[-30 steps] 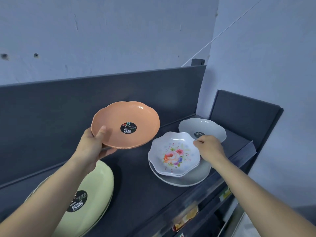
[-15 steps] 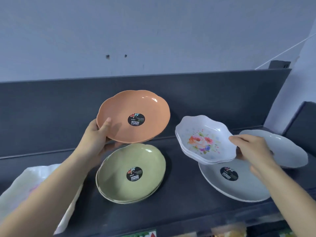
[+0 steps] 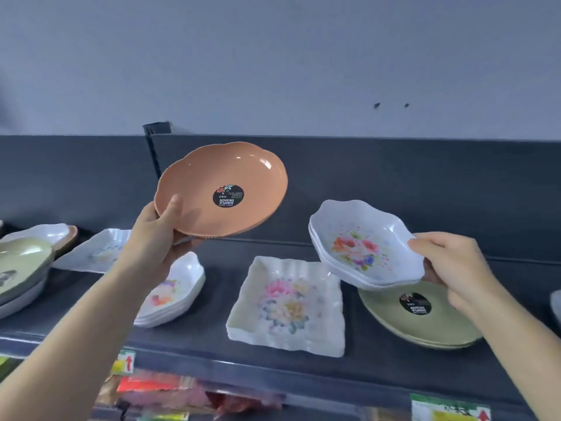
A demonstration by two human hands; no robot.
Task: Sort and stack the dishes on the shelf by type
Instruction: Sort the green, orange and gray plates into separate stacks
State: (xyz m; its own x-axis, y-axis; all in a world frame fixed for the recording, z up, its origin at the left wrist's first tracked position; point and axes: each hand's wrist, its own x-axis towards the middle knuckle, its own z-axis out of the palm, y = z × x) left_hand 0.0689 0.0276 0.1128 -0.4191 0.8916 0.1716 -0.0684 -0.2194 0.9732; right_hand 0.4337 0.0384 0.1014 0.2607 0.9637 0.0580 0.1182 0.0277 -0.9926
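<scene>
over the dark shelf (image 3: pixel 197 338) – a dish being held up in each hand

above the shelf's left half, the left hand (image 3: pixel 154 238) is gripping the orange plate (image 3: pixel 224 177) by its near-left rim, thumb lying on the inside and fingers curled underneath. the plate is tilting towards the camera, clear of the shelf, and a round black sticker (image 3: pixel 228 196) is showing in its middle. to the right, the right hand (image 3: pixel 452 268) is pinching the right edge of the white floral bowls (image 3: pixel 361 247) – two nested, by the look of the rims – and holding them in the air, just over a stack of green plates (image 3: pixel 437 326) lying on the shelf. between the two arms, a stack of square floral plates (image 3: pixel 288 305) is sitting on the shelf, and beside it, partly behind the left forearm, a stack of oval floral dishes (image 3: pixel 173 296). further left, another square floral plate (image 3: pixel 94 253) is lying flat, and a green plate (image 3: pixel 21 262) is topping a pile at the frame's edge.
</scene>
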